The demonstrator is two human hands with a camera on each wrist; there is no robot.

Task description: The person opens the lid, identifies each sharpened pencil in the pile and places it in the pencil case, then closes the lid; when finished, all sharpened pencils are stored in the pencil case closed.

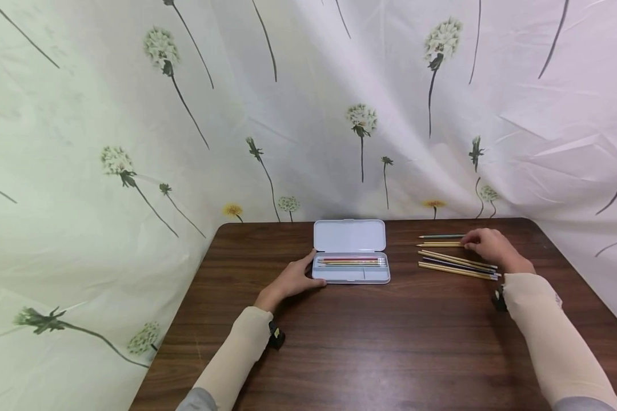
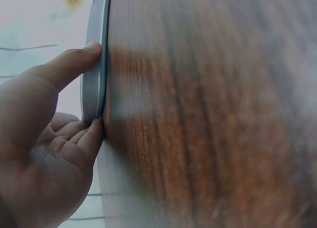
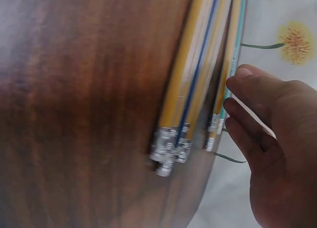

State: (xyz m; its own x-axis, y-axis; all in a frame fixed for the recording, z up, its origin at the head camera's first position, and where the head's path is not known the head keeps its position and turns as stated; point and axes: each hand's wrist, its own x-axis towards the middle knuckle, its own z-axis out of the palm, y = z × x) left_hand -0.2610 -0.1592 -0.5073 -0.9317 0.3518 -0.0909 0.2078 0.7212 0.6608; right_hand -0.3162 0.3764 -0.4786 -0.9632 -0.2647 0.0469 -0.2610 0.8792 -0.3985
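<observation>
A light blue-white pencil case [image 1: 339,276] lies with its lid [image 1: 349,236] folded back, several pencils [image 1: 349,264] in its rear compartment. My left hand [image 1: 294,278] grips the case's left end, thumb on the front side and fingers round the end. Over on the right, my right hand [image 1: 488,246] is above the rear pencils. In the right wrist view its fingertips [image 3: 232,84] are right at a teal pencil [image 3: 233,65], with a gap between thumb and fingers. In front of that hand lie several yellow pencils [image 3: 173,102] and a dark blue pencil [image 3: 198,69].
The brown wood-grain table [image 1: 370,342] runs back to a hanging white cloth [image 1: 308,114] printed with dandelions. The pencils on the table lie roughly sideways, eraser ends to the right. A small front compartment [image 1: 375,274] sits at the case's right.
</observation>
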